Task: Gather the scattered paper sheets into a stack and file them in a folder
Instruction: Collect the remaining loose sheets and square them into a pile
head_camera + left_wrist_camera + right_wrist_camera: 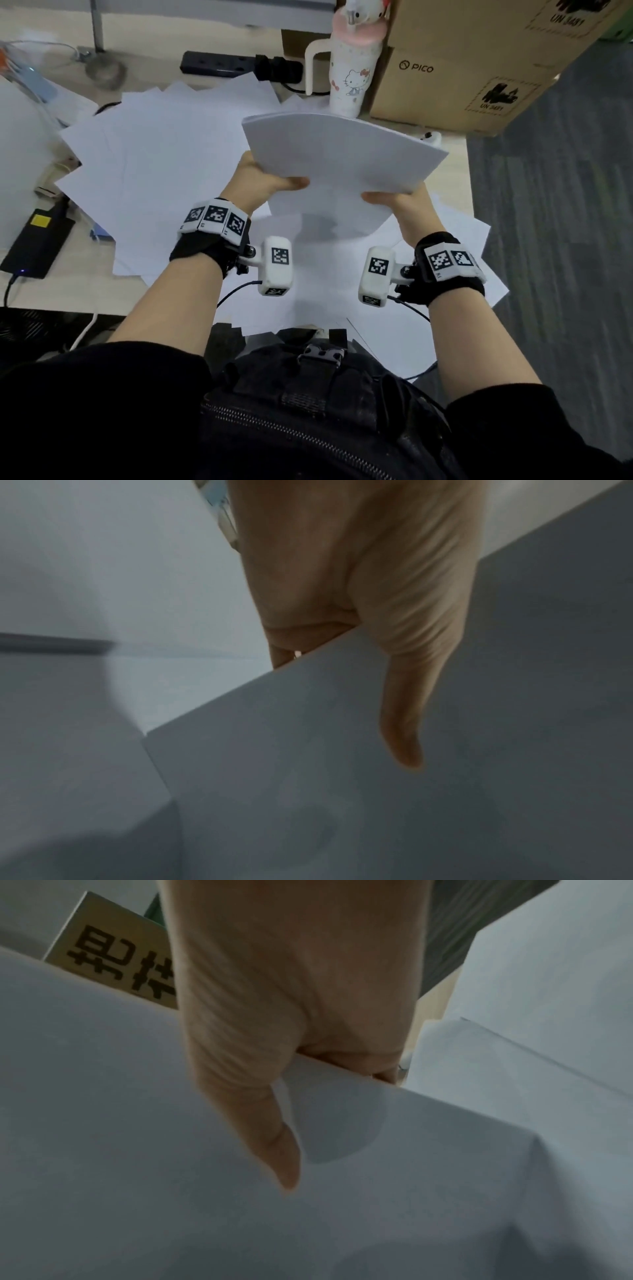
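A thick stack of white paper is held above the desk, bowed upward in the middle. My left hand grips its near left edge, thumb on top and fingers hidden under the sheets. My right hand grips the near right edge the same way. The left wrist view shows the left hand with its thumb lying on the stack. In the right wrist view, the right hand presses its thumb on the stack. Several loose sheets lie scattered on the desk below. No folder is visible.
A white character tumbler and stacked cardboard boxes stand at the back right. A black power strip lies at the back. A black device and a white object sit at the left. The desk ends at grey floor on the right.
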`<move>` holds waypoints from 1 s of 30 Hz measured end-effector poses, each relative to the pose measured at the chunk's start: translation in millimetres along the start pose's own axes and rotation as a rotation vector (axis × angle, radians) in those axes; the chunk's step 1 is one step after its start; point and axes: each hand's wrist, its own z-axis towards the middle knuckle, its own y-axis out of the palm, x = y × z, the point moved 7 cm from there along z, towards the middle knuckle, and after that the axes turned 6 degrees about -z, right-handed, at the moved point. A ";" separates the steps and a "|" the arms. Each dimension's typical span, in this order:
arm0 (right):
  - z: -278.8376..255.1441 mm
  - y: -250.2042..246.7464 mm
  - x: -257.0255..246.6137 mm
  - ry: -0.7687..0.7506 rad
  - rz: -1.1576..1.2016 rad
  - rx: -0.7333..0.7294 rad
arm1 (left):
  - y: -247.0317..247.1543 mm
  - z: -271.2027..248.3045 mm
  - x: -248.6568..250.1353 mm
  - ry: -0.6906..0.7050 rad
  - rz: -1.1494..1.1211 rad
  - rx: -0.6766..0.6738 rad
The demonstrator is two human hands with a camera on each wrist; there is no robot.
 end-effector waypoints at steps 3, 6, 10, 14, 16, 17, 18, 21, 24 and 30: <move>3.1 6.8 -11.5 -0.017 -0.010 0.049 | -10.2 1.9 7.3 0.012 -0.013 0.048; 8.6 20.3 -20.5 -0.013 -0.033 0.073 | -32.3 0.9 15.3 0.002 -0.040 0.122; 13.8 64.3 -23.7 0.032 -0.047 -0.018 | -75.7 -3.8 5.5 -0.040 -0.064 0.215; 22.0 115.0 7.1 0.237 -0.158 -0.150 | -133.0 -6.7 -22.0 -0.112 -0.076 0.336; 22.8 139.8 29.4 0.370 -0.236 -0.245 | -160.4 -6.0 -35.5 -0.143 -0.073 0.388; 22.3 151.9 37.1 0.412 -0.256 -0.278 | -173.2 -5.4 -42.9 -0.160 -0.069 0.412; 23.5 163.2 42.8 0.435 -0.268 -0.289 | -185.9 -4.1 -49.7 -0.179 -0.066 0.434; 31.0 190.7 50.4 0.435 -0.311 -0.216 | -220.1 2.1 -69.5 -0.225 -0.039 0.479; 43.9 214.4 61.9 0.446 -0.321 -0.129 | -246.3 8.9 -84.6 -0.257 0.025 0.470; 56.9 254.4 92.4 0.520 -0.293 -0.031 | -279.1 24.3 -107.6 -0.249 0.150 0.428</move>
